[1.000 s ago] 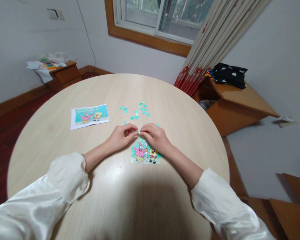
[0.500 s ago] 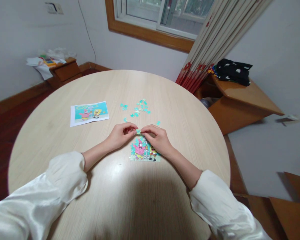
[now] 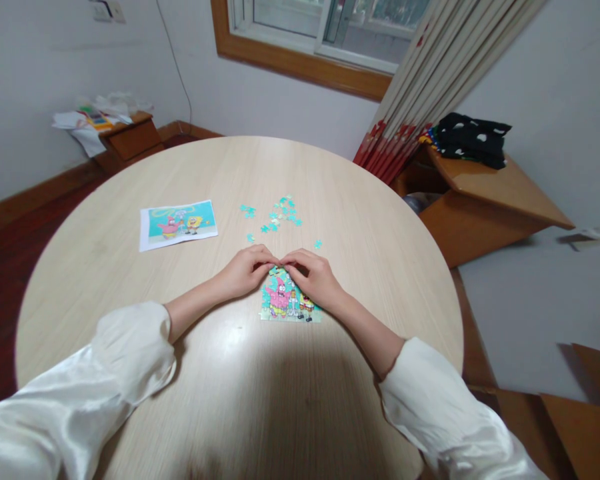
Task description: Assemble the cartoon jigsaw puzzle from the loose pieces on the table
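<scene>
A partly assembled jigsaw puzzle (image 3: pixel 279 305) with pink, white and yellow cartoon figures lies in front of me. At its upper edge, my left hand (image 3: pixel 247 271) and my right hand (image 3: pixel 316 275) meet with fingers bent and tips nearly touching. Between the fingertips is a small green-teal puzzle piece (image 3: pixel 277 271), pinched from both sides and mostly covered. It touches or sits just over the puzzle's top edge; which one, I cannot tell. My right hand hides the puzzle's upper right part.
Loose puzzle pieces (image 3: pixel 283 215) lie scattered beyond my hands, with a single piece (image 3: pixel 318 245) nearer the right hand. A printed reference picture (image 3: pixel 179 227) rests at the left on the round table (image 3: pixel 130 280). A wooden cabinet (image 3: pixel 490 207) with dark cloth stands right.
The piece between my fingertips has come down toward the puzzle's top edge and is more covered. My hands have drawn slightly closer together; the view has shifted a little.
</scene>
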A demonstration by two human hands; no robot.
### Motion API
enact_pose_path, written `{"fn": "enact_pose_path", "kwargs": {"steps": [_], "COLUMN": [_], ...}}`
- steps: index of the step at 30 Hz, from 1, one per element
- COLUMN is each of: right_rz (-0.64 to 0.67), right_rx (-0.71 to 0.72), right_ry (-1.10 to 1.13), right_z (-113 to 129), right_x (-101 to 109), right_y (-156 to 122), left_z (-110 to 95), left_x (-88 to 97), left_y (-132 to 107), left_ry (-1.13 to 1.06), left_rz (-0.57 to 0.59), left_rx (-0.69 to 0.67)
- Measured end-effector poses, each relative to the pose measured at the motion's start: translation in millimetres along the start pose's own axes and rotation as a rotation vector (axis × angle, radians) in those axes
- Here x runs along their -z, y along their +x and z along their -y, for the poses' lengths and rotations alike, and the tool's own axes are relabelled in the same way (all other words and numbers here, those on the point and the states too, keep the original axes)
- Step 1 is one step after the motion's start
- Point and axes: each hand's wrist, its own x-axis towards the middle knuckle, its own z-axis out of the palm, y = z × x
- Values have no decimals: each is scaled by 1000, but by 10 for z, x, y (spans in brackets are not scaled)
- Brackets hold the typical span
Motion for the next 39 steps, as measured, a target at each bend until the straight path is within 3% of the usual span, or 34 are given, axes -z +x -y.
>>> {"fn": "enact_pose_path", "kwargs": {"steps": [4,11,19,29,39], "right_rz": [21,26,34,27,27], "right_rx": [-20,-14,8,30,32], "right_ry": [-14,-25,-26,-14,-12], "right_z": [-15,-31,-51,-53,-64], "right_x": [-12,-34,-29,-33,-33], "right_y": [0,-4,-1,-10,-14], "left_z": [3,-26,-25,-37,-44], "left_x": [-9,-8,-1,25,0], "left_y": [6,1,12,6,18], "left_ry": [30,60,75,40,-60], "left_rz": [9,5,14,-76,-40], "left_rx": [-9,90,74,75,177]}}
